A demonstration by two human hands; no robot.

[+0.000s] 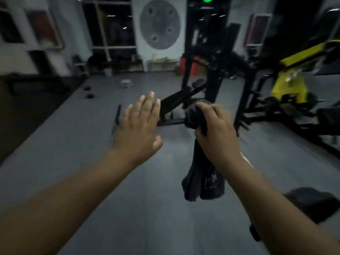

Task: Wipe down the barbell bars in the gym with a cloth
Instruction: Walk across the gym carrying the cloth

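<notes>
My right hand (pixel 215 131) grips the dark cloth (pixel 204 181) by its bunched top, tail hanging limp above the grey floor (pixel 92 172), left hand (pixel 141 124) flat and empty beside it; I judge it light, soft, floppy, best gripped wadded.

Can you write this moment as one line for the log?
left hand: open, empty | right hand: grips dark cloth, hanging down | wiping: not yet begun

Dim gym, both arms out over the grey floor (pixel 92 162).
Right hand (pixel 219 133) grips a dark cloth (pixel 202 183) hanging down; left hand (pixel 139 126) flat, fingers (pixel 147 105) straight; black rack (pixel 202 52) far behind.
</notes>
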